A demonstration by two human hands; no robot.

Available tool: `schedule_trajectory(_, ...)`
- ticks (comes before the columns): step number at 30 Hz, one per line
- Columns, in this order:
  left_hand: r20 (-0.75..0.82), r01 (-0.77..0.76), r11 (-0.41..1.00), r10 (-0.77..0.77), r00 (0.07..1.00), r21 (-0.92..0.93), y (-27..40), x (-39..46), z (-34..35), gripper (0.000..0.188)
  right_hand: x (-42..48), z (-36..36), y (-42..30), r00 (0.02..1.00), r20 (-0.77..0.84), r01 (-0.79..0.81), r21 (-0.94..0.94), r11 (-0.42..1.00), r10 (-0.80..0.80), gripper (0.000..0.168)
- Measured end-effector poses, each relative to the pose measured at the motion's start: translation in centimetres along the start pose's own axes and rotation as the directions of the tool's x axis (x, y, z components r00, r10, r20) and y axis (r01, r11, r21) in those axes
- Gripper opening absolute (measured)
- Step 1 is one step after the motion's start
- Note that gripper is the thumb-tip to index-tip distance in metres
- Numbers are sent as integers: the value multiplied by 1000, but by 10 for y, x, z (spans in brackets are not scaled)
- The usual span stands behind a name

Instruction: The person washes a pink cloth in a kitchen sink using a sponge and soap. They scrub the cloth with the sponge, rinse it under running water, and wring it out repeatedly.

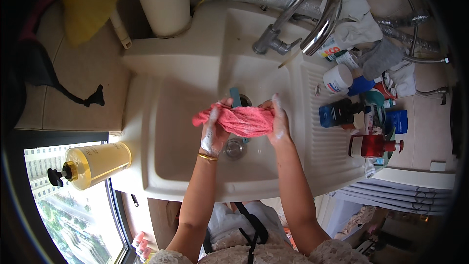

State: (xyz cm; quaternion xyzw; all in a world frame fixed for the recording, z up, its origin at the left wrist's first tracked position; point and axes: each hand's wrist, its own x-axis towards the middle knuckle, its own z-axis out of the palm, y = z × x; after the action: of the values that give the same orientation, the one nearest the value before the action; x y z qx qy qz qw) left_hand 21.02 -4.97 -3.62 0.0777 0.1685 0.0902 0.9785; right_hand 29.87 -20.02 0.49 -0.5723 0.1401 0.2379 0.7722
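A wet, bunched pink cloth (249, 120) is stretched sideways between my hands above a white sink basin (183, 146). My left hand (215, 128), marked by a gold bangle at the wrist, grips its left part, and a loose end sticks out past the fingers. At the cloth's right end my right hand (278, 121) holds on with the thumb up. White suds coat both hands. Beneath the cloth, a teal strip-like object (235, 96) is partly hidden near the drain. Closer to me, a round clear or metallic item (234, 149) rests on the basin floor.
A chrome faucet (282, 38) arches over the back right. Bottles and jars, including a red pump bottle (368, 146) and a white jar (338, 77), crowd the right side by the ribbed washboard (311, 117). A yellow pump bottle (99, 163) stands on the left rim beside a window.
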Motion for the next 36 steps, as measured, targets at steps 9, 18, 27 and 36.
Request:
schedule_trajectory(9, 33, 260, 898, -290, 956, 354, 5, -9, -13, 49, -32, -1, -49, 948, 259, 103, 301, 948, -185, 36)
schedule_trajectory(18, -16, 53, 997, -53, 998, 47, 4, -9, 1, 55, -37, -10, -23, 921, 257, -140, -487, 862, 294, 31)
schedule_trajectory(27, -17, -114, 988, 113, 993, -105, 5, 10, -27, 29, -58, 32, 42, 833, 388, 547, -685, 481, -394, 12)
schedule_trajectory(36, 48, -164, 721, 179, 983, 673, -26, 18, -76, 35, -26, 82, 81, 788, 443, 402, -896, -187, -428, 19)
